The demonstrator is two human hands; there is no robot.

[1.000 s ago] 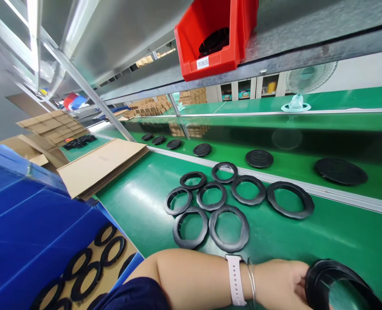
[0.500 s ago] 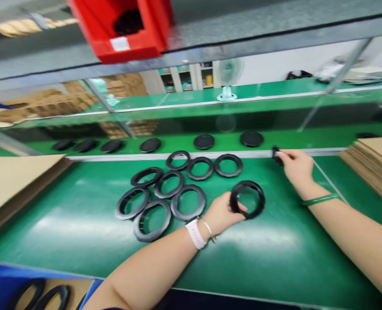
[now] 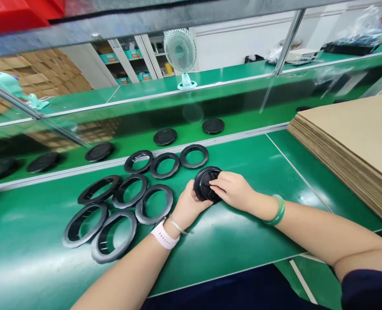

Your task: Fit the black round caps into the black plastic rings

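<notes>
One black round part [image 3: 201,181] sits in your left grip [image 3: 188,206], closed around its rim above the worktop [image 3: 249,241], while your right grip [image 3: 233,189] touches its middle; whether it pinches a piece cannot be told. Eight black rings [image 3: 140,211] lie to its left, dark discs [image 3: 165,136] line the green strip [image 3: 188,132] beyond the metal rail [image 3: 242,134], and cardboard [image 3: 361,129] is stacked at right.

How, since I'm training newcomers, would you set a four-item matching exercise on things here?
1. Left hand
2. Loose black rings
3. Cardboard stack
4. Bangle

A. green, worn on the right arm
B. eight, lying on the tabletop
C. gripping a round black part
D. at the tabletop's right side

Pairs: 1-C; 2-B; 3-D; 4-A
</notes>
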